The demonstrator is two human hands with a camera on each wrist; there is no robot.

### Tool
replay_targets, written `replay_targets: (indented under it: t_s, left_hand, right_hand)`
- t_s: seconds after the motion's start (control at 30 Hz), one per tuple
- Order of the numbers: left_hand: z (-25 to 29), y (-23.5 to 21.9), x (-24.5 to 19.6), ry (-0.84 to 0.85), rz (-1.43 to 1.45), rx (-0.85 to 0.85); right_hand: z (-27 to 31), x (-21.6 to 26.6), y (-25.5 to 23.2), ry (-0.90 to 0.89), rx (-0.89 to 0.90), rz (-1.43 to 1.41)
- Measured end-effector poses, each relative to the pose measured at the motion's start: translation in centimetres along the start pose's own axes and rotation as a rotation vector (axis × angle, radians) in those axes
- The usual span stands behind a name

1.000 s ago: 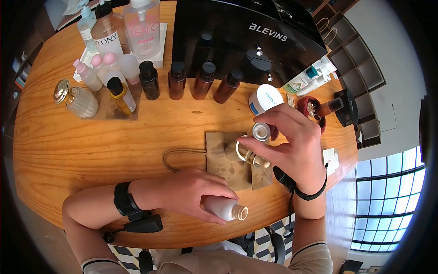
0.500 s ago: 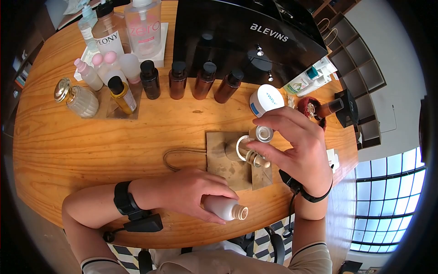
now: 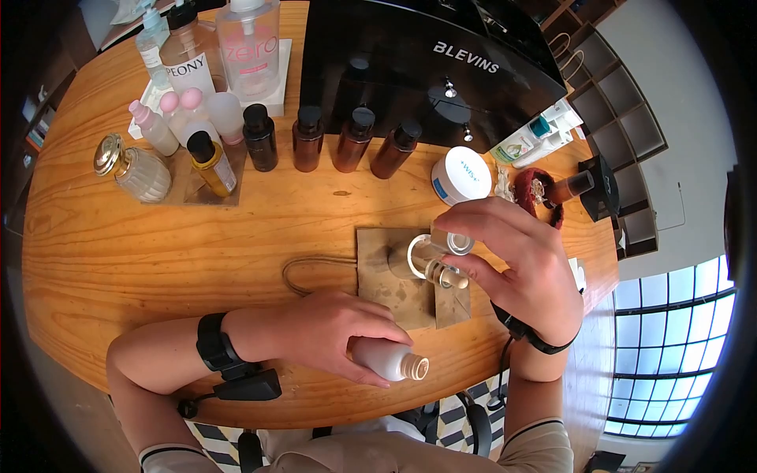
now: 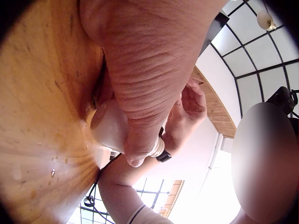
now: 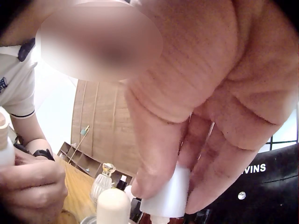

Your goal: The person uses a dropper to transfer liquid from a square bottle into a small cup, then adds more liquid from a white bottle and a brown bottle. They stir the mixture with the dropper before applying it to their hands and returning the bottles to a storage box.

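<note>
At a wooden bench, in the head view, a person's left hand wraps around a frosted bottle, tipped over with its bare, threaded neck pointing to the right. The right hand pinches a small pale cap between thumb and fingers, above a flattened paper bag bearing a dropper top with a cream bulb. The step in hand appears to be handling the cap apart from its bottle; the next move seems to call for either setting the cap down or lining it up with the neck while the left hand steadies the bottle. Dark bottles stand in a row beyond, near a black case.

In the left wrist view, the thumb and palm cover much of the bottle, leaving its rounded base and part of the neck exposed. Whether it touches the bench cannot be told, and the fingers on its far side are hidden.

In the right wrist view, the cap sits between thumb and fingertips, the grip closed to its width. Its lower end runs toward the frame's bottom edge, and its inside cannot be made out. The bottle's neck is cut off at left.
</note>
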State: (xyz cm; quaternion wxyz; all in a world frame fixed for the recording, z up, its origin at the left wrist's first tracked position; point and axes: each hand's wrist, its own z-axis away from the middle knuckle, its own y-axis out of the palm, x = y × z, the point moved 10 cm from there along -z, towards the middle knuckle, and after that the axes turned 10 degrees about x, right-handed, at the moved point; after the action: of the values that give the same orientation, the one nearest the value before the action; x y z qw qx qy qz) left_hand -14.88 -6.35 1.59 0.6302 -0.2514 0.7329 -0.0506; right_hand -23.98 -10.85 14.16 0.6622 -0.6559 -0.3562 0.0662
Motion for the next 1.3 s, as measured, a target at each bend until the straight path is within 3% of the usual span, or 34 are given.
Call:
replay_targets:
  t_s: [0.23,0.67,0.93,1.03,1.3]
  left_hand:
    - [0.0,0.0,0.1,-0.01,0.015,0.006]
    - [0.0,0.0,-0.1,0.008,-0.001,-0.002]
    - [0.0,0.1,0.0,0.011,0.002,-0.008]
    - [0.0,0.1,0.0,0.014,0.004,-0.011]
    - [0.0,0.0,0.0,0.009,0.002,-0.008]
  right_hand:
    - [-0.1,1.0,0.1,-0.132,0.056,-0.035]
    - [0.1,0.7,0.5,-0.082,0.119,-0.073]
    - [0.1,1.0,0.5,-0.138,0.148,-0.156]
    - [0.1,0.9,-0.1,-0.142,0.069,-0.154]
    - [0.3,1.0,-0.5,-0.138,0.058,-0.144]
